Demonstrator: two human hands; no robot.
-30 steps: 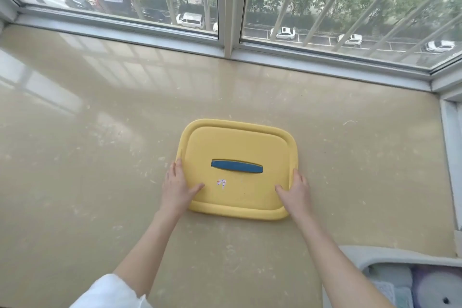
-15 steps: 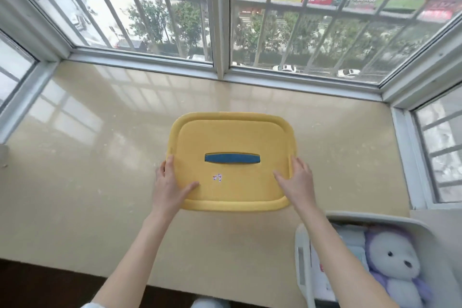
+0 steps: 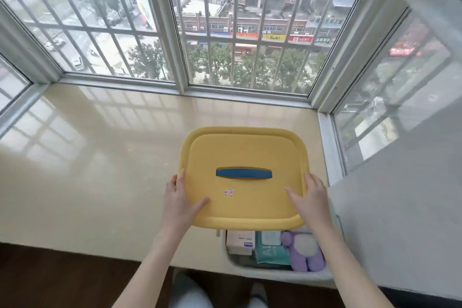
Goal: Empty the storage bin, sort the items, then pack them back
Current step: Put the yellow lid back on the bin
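Yellow lid (image 3: 243, 152) edges: left hand (image 3: 178, 201); right hand (image 3: 309, 199)

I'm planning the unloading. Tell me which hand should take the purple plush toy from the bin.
Probably the right hand: it holds the yellow lid's right edge, nearly above the purple plush toy at the storage bin's right end. The left hand holds the lid's left edge, farther off.

Lid (image 3: 246, 152): yellow plastic, matt, faintly grained top.
Handle (image 3: 243, 173): blue plastic, smooth, slight sheen.
Sill (image 3: 100, 170): pale stone-like slab, polished and glossy, mirroring the window bars.
Storage bin (image 3: 275, 276): pale plastic, smooth rim.
Plush toy (image 3: 306, 252): purple and white pile cloth, fuzzy.
Wipes pack (image 3: 272, 251): teal plastic film, shiny.
Box (image 3: 240, 241): paperboard, matt.
Window frames (image 3: 180, 57): light metal, satin.
Floor (image 3: 62, 277): dark wood, matt.
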